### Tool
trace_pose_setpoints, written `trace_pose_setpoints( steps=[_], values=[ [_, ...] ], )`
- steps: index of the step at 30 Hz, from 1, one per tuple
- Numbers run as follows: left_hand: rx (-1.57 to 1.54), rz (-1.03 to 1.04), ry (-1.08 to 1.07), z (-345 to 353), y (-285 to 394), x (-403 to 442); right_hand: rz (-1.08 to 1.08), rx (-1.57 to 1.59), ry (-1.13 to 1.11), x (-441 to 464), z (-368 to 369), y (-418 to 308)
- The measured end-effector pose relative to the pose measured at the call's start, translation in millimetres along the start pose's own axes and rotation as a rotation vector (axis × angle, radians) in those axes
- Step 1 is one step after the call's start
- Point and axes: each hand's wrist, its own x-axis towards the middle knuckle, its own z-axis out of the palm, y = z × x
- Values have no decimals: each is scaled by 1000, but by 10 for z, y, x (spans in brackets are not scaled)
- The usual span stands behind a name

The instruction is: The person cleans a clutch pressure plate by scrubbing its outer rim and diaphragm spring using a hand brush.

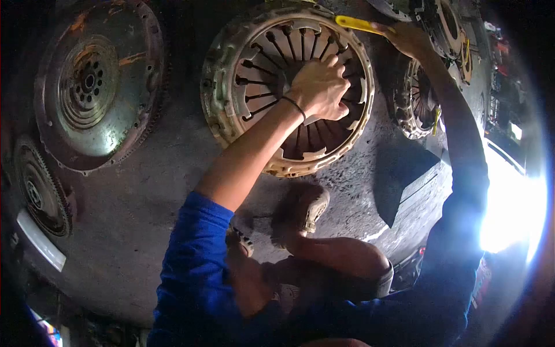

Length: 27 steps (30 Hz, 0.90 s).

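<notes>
A large round clutch pressure plate (222,110) lies on the ground ahead of me, its spring fingers fanning in toward the middle. My left hand (321,89) is closed over its centre, with the fingers curled and their tips partly hidden. My right hand (407,39) grips a yellow flat-handled tool (361,24) whose free end reaches the plate's upper right rim. The working end of that tool cannot be made out. Right of the large plate is a smaller clutch pressure plate (409,110), with a yellow strip at its edge.
A big flywheel (110,136) lies at the upper left, and a smaller toothed flywheel (34,191) below it. Near that is a pale curved piece (40,240). More round clutch parts (448,23) crowd the upper right. My shoe (315,211) stands below the large plate. Bright light glares at the right.
</notes>
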Motion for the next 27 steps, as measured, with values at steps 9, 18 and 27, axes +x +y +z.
trace_pose_setpoints(
  steps=[9,18,27],
  values=[
    [-16,27,-37,23,-30,-20,-58,181,148,215,-57,-767],
    [16,4,-58,-38,-14,-13,-52,85,-96,673,-11,-1015],
    [-8,1,-59,-15,-23,-19,135,8,-157,177,-620,-360]
  ],
)
